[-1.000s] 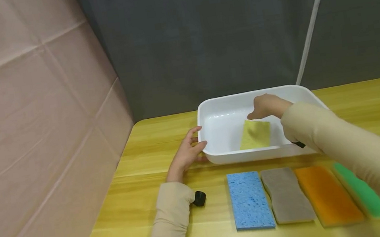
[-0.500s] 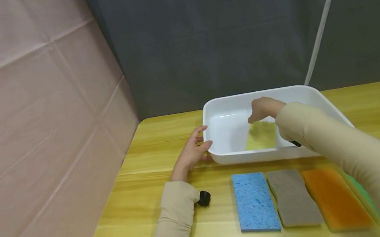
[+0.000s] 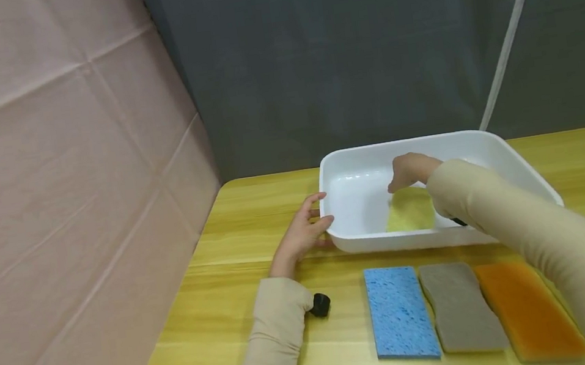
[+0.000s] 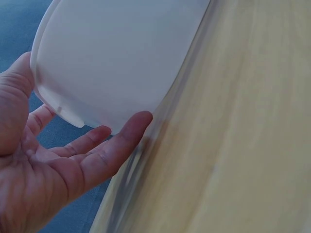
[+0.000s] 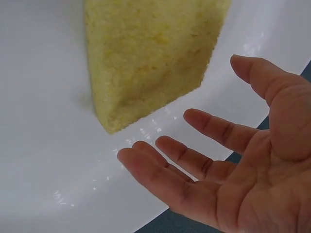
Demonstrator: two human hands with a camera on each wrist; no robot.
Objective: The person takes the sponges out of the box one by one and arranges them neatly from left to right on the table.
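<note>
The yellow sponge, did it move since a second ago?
Yes. The yellow sponge has sunk lower into the white tub, and the right hand is now open beside it, not gripping. The left hand stays against the tub's corner; the blue sponge lies unmoved.

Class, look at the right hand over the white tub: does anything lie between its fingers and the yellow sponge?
Nothing visible does. The right hand is open just beside the yellow sponge, which lies on the floor of the white tub; only bare tub floor shows between the fingers and it.
</note>
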